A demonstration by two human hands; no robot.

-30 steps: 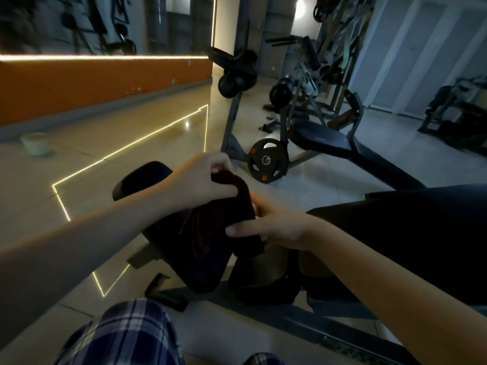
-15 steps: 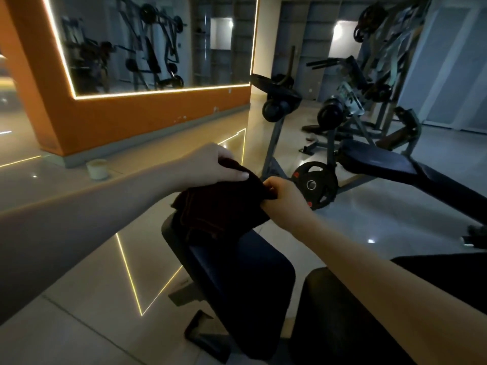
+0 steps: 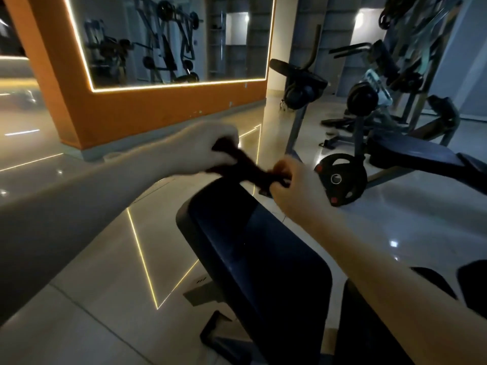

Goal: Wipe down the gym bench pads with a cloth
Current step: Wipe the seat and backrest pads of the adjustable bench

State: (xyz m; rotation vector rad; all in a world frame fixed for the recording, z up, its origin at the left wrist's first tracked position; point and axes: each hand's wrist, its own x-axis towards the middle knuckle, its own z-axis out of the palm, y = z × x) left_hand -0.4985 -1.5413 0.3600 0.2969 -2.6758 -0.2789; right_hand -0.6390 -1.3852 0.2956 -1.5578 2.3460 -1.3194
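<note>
A dark brown cloth (image 3: 243,168) is stretched between both hands above the far end of a dark blue bench pad (image 3: 250,248). My left hand (image 3: 203,148) grips one end of the cloth in a fist. The other end is pinched in my right hand (image 3: 292,185), a little lower and to the right. The cloth is bunched into a narrow band and looks blurred. It hangs just over the pad's top edge; I cannot tell whether it touches. A second dark pad (image 3: 369,325) lies at the lower right, partly behind my right forearm.
A weight plate (image 3: 340,179) leans on a rack foot right of my hands. Another bench (image 3: 411,156) and weight machines stand at the right back. An orange wall with a lit mirror (image 3: 171,40) runs along the left. Glossy tiled floor (image 3: 105,259) lies left of the bench.
The cloth was spread loosely over the pad end; now it is pulled into a thin band between my hands. Both hands rose slightly and the view tilted up.
</note>
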